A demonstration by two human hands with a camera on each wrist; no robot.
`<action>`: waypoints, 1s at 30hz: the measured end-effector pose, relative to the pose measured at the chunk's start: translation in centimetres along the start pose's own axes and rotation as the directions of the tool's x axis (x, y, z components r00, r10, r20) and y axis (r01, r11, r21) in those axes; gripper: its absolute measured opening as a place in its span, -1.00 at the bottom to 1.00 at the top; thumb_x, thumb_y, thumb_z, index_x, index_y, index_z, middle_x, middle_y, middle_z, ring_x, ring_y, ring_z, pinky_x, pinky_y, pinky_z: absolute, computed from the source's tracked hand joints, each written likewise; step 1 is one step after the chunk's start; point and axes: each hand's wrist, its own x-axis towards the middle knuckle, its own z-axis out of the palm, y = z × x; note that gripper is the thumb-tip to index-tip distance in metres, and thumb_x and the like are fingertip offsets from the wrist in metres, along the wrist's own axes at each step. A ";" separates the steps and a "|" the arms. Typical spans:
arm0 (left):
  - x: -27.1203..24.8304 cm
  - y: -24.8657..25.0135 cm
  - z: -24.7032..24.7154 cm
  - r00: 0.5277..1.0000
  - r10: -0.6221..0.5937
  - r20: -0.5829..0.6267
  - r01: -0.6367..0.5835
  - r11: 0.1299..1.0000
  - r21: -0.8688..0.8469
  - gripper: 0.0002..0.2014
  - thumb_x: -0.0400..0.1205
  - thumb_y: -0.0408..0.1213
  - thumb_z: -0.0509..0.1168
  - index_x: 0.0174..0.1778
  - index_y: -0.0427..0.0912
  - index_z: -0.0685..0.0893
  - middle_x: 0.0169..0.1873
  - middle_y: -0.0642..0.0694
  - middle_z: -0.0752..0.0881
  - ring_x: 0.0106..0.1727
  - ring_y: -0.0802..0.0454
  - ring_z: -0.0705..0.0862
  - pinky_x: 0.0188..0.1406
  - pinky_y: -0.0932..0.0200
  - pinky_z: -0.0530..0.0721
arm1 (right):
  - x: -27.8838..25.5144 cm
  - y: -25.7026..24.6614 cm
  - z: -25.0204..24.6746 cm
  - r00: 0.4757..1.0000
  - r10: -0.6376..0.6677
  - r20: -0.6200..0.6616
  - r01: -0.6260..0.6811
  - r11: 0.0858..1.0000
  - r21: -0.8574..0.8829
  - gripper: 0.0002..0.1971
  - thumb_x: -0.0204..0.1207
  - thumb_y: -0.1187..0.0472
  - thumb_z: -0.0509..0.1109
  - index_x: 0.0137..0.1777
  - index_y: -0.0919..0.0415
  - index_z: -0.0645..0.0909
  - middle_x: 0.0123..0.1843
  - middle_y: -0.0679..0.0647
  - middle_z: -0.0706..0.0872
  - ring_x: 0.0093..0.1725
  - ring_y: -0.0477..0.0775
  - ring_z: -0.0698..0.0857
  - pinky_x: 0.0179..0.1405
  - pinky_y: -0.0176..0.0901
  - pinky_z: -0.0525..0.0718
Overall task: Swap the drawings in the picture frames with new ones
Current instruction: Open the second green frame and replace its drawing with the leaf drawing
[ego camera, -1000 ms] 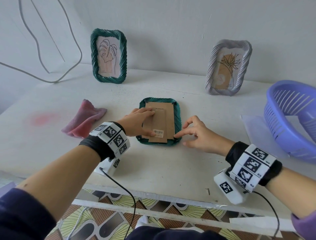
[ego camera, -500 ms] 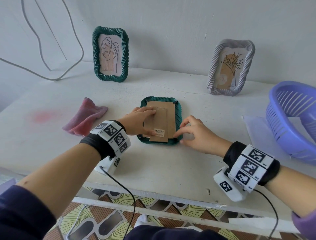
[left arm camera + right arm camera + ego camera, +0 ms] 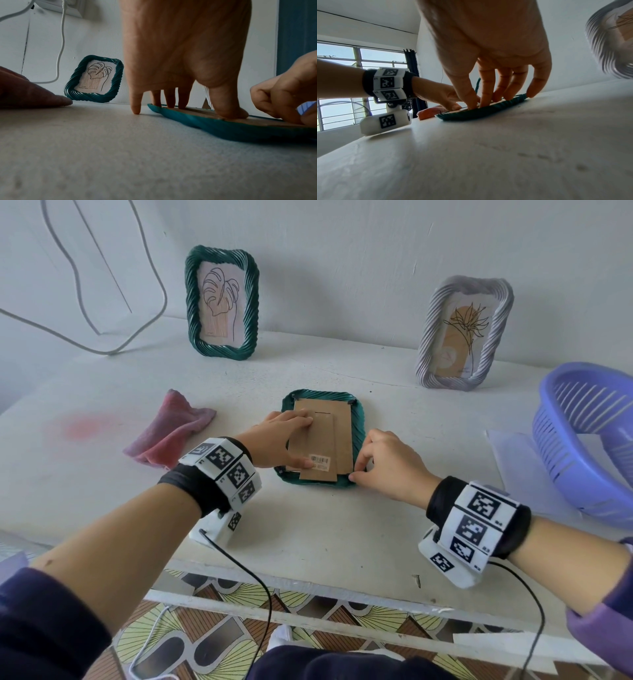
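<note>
A teal picture frame (image 3: pixel 358 419) lies face down mid-table, its brown cardboard backing (image 3: pixel 337 433) up. My left hand (image 3: pixel 287 440) presses flat on the backing's left side, fingers and thumb straight, little finger on the table (image 3: pixel 136 109). My right hand (image 3: pixel 363 463) has curled fingers, and its thumb and fingertips pinch the frame's near right corner. The left wrist view shows the frame (image 3: pixel 223 129) under both hands. The right wrist view shows fingertips (image 3: pixel 471 105) on the frame's edge (image 3: pixel 481 112). What the pinch holds is hidden.
A dark green frame (image 3: pixel 222 302) with a leaf drawing and a pale lilac frame (image 3: pixel 464 333) with a flower drawing stand against the wall. A pink cloth (image 3: pixel 171 436) lies left. At the right, a purple basket (image 3: pixel 589 436) sits over white sheets (image 3: pixel 510 453). A cable (image 3: pixel 150 285) hangs on the wall.
My right hand has slid left to the frame's near right corner and curled its fingers onto it. My left hand has stayed pressed on the backing.
</note>
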 end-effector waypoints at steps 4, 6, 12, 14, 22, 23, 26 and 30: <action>-0.1 0.1 0.0 1.000 0.004 -0.001 -0.004 1.000 -0.005 -0.15 0.46 0.06 0.39 0.59 -0.03 0.11 0.61 0.07 0.06 0.59 -0.07 0.04 0.58 -0.14 0.13 | -0.1 -0.2 0.3 1.000 0.021 -0.009 -0.021 1.000 0.017 -0.83 0.40 0.16 0.48 -0.36 0.12 0.58 -0.12 -0.05 0.46 -0.04 -0.01 0.43 -0.09 -0.10 0.38; -0.1 0.1 -0.1 1.000 0.004 -0.003 -0.004 1.000 -0.008 -0.16 0.46 0.06 0.39 0.59 -0.03 0.11 0.61 0.06 0.06 0.59 -0.07 0.04 0.58 -0.11 0.12 | 0.0 -0.2 0.3 0.999 0.046 -0.006 -0.045 0.998 0.051 -0.83 0.39 0.17 0.48 -0.37 0.12 0.58 -0.11 -0.04 0.48 -0.06 0.00 0.45 -0.08 -0.04 0.45; -0.1 0.0 0.0 1.000 0.008 0.004 -0.008 1.000 -0.008 -0.15 0.47 0.07 0.38 0.59 -0.04 0.10 0.61 0.07 0.05 0.59 -0.06 0.03 0.59 -0.11 0.11 | 0.0 -0.4 0.4 0.995 0.094 -0.022 -0.092 0.993 0.075 -0.82 0.40 0.19 0.46 -0.40 0.11 0.58 -0.14 -0.05 0.48 -0.06 0.04 0.49 -0.02 -0.01 0.51; -0.1 -0.1 0.0 1.000 0.005 0.009 -0.005 1.000 -0.006 -0.15 0.46 0.08 0.38 0.59 -0.02 0.10 0.61 0.08 0.05 0.60 -0.05 0.02 0.59 -0.15 0.11 | 0.1 -0.4 0.4 0.995 0.101 -0.020 -0.099 0.992 0.079 -0.83 0.39 0.18 0.45 -0.40 0.11 0.58 -0.19 -0.07 0.44 -0.07 0.04 0.49 -0.08 -0.08 0.48; -0.1 -0.1 0.0 1.000 -0.002 0.015 0.002 1.000 0.001 -0.14 0.45 0.09 0.38 0.59 -0.02 0.09 0.61 0.08 0.04 0.60 -0.06 0.02 0.58 -0.18 0.13 | -0.3 -0.3 -0.1 0.969 -0.244 0.028 0.244 0.970 -0.008 -0.69 0.44 0.23 0.42 0.18 0.20 0.56 0.23 0.04 0.49 0.23 0.08 0.43 0.18 0.01 0.52; -0.1 -0.1 0.0 1.000 -0.004 0.017 0.004 1.000 0.005 -0.14 0.45 0.09 0.38 0.59 -0.02 0.08 0.61 0.07 0.04 0.60 -0.06 0.02 0.58 -0.18 0.12 | -0.4 -0.4 -0.1 0.953 -0.298 0.057 0.299 0.954 -0.007 -0.66 0.45 0.23 0.42 0.23 0.20 0.56 0.27 0.04 0.50 0.27 0.08 0.44 0.22 0.01 0.51; -0.2 0.0 0.0 1.000 -0.008 0.029 0.008 1.000 0.009 -0.14 0.47 0.08 0.37 0.60 -0.04 0.08 0.62 0.06 0.02 0.61 -0.06 -0.01 0.61 -0.10 0.07 | -0.3 -0.7 0.1 0.929 -0.336 0.155 0.345 0.938 -0.041 -0.63 0.50 0.19 0.38 0.31 0.17 0.55 0.33 0.02 0.52 0.33 0.04 0.45 0.30 -0.03 0.48; -0.5 0.0 -0.5 0.999 0.018 -0.030 -0.020 0.998 -0.056 -0.29 0.50 -0.07 0.40 0.54 -0.10 0.28 0.58 -0.03 0.21 0.57 -0.03 0.17 0.56 0.07 0.14 | 0.0 -0.6 0.0 0.927 -0.320 0.193 0.330 0.944 -0.016 -0.61 0.52 0.19 0.38 0.36 0.14 0.57 0.38 -0.02 0.51 0.38 -0.01 0.45 0.34 -0.04 0.48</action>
